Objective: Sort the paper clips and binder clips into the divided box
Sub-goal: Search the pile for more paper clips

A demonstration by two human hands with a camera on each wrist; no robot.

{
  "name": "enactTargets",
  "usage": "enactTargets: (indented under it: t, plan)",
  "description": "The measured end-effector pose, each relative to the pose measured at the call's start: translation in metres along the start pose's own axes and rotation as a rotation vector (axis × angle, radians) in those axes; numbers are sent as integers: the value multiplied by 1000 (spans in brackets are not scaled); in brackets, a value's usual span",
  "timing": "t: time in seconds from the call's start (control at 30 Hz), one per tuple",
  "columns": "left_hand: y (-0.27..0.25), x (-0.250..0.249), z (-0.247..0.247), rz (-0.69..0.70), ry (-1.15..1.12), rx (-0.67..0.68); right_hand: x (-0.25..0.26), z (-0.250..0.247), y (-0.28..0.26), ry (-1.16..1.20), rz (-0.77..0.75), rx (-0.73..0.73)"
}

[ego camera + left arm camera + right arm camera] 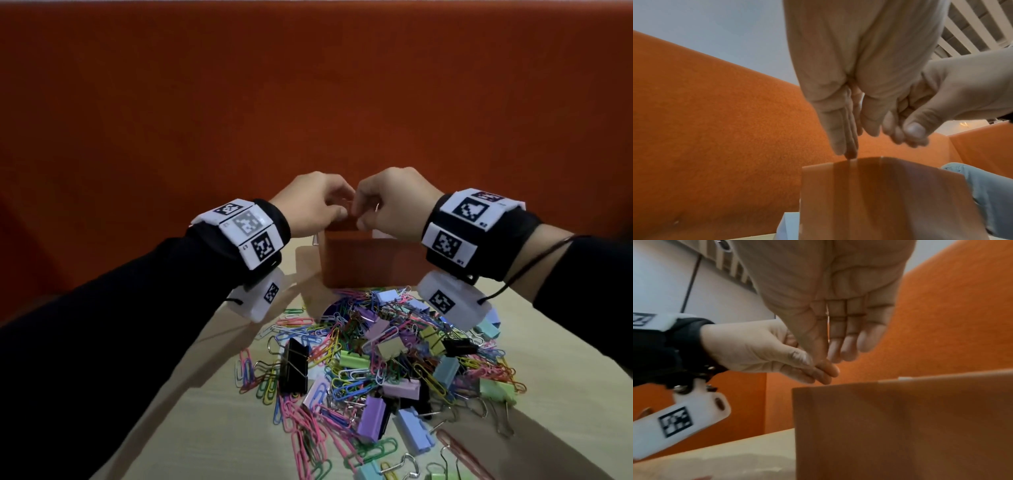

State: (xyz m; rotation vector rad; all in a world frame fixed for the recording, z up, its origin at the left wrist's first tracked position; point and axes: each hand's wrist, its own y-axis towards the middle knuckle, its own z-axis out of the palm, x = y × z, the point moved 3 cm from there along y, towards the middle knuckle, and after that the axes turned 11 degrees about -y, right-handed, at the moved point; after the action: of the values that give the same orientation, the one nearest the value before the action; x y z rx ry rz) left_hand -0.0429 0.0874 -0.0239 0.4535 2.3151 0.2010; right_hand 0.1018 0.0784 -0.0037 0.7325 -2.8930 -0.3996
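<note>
Both hands hover close together over the far rim of the brown divided box (370, 260), whose inside is hidden from every view. My left hand (337, 210) points straight, pressed-together fingers (846, 146) down at the box rim (879, 160), and I see nothing in it. My right hand (359, 212) has a thin silver wire clip (376, 207) tucked between its fingers (838, 331), and its thumb meets the left fingertips. A heap of coloured paper clips and binder clips (394, 359) lies on the table in front of the box.
The beige table (205, 428) carries a large black binder clip (294, 366) at the heap's left edge. Stray paper clips spread toward the near edge. An orange partition (308, 102) rises right behind the box.
</note>
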Motion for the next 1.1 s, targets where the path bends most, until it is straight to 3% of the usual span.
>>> enactTargets:
  t: [0.13,0.33,0.77,1.1]
  plan:
    - [-20,4,-12,38,88,-74,26,12,-17,-153,-220,174]
    - [-51,27,-3,-132,188,375,52,33,-36,-252,-457,423]
    - [-72,33,25,-181,350,618,64,53,-43,-449,-510,631]
    - [-74,25,30,-81,439,605,68,63,-42,-477,-548,597]
